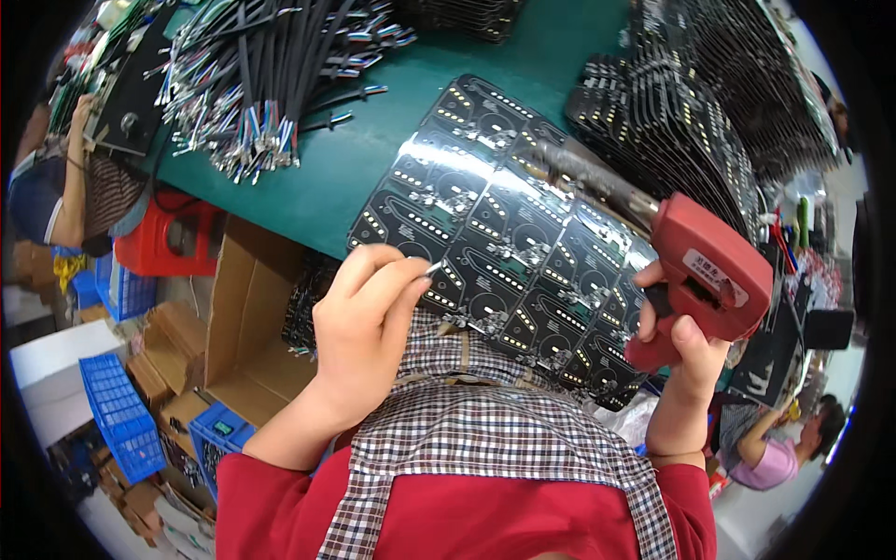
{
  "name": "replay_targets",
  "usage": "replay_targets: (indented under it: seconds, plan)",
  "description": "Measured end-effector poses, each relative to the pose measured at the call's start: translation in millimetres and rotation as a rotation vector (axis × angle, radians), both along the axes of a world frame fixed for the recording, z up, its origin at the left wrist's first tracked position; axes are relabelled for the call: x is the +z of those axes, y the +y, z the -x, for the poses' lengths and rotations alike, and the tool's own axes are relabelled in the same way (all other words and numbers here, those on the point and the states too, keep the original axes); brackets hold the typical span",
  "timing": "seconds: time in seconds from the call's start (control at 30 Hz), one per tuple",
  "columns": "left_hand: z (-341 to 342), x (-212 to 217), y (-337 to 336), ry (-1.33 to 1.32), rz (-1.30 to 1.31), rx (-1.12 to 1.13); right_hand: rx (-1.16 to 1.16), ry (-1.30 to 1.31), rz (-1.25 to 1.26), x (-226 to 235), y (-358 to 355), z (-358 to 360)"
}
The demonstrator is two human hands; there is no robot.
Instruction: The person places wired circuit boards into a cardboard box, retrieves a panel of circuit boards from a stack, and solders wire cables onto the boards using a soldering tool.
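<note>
A large black panel of circuit boards (490, 245), dotted with small pale components, lies at the green table's near edge and reaches toward my apron. My left hand (364, 331) is at the panel's left edge, thumb and fingers pinched together. A small, light-coloured piece (433, 268) pokes out at its fingertips, too small to name. In my right hand (686, 350) is a red pistol-shaped tool (714, 271), gripped by its handle. Its long metallic barrel (597, 179) points left and away over the panel's far right part; I cannot make out its tip.
A heap of black-sleeved wire cables (271, 84) lies at the far left of the green table (373, 121). Stacked circuit panels (663, 121) rise at the far right. A cardboard box (247, 327) and blue crates (121, 415) stand left. Other people sit at both sides.
</note>
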State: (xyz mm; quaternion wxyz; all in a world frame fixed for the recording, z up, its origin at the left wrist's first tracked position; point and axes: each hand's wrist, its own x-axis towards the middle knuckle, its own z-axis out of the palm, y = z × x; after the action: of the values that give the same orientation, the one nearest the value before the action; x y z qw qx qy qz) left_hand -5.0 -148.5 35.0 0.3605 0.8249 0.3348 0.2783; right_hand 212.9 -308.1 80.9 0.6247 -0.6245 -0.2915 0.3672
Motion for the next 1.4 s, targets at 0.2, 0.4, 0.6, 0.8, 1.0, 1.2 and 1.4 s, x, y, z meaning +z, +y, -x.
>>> replay_targets:
  seconds: [0.2, 0.4, 0.6, 0.8, 1.0, 1.2, 1.4]
  plan:
    - [-4.5, 3.1, 17.2, 0.021, -0.445, 0.170, 0.095, 0.039, -0.021, -40.9, 21.8, -3.9]
    - [-15.3, -48.1, 12.5, 0.297, -0.378, -0.059, 0.146, 0.190, 0.140, -50.3, 29.4, 5.5]
    - [-24.4, -53.2, 11.3, 0.321, -0.406, -0.027, 0.207, 0.225, 0.228, -56.4, 11.3, 9.5]
    - [-25.6, -54.6, 13.1, 0.382, -0.435, -0.031, 0.250, 0.327, 0.267, -58.2, 7.4, 7.4]
    - [-23.3, -53.3, 13.9, 0.414, -0.445, -0.037, 0.160, 0.397, 0.359, -53.1, 9.2, 14.5]
    - [-21.6, -51.6, 16.1, 0.416, -0.454, -0.061, 0.217, 0.286, 0.392, -49.4, 12.4, 16.4]
    - [-20.4, -43.6, 13.8, 0.466, -0.319, -0.067, 0.213, 0.241, 0.432, -49.9, 12.8, 20.9]
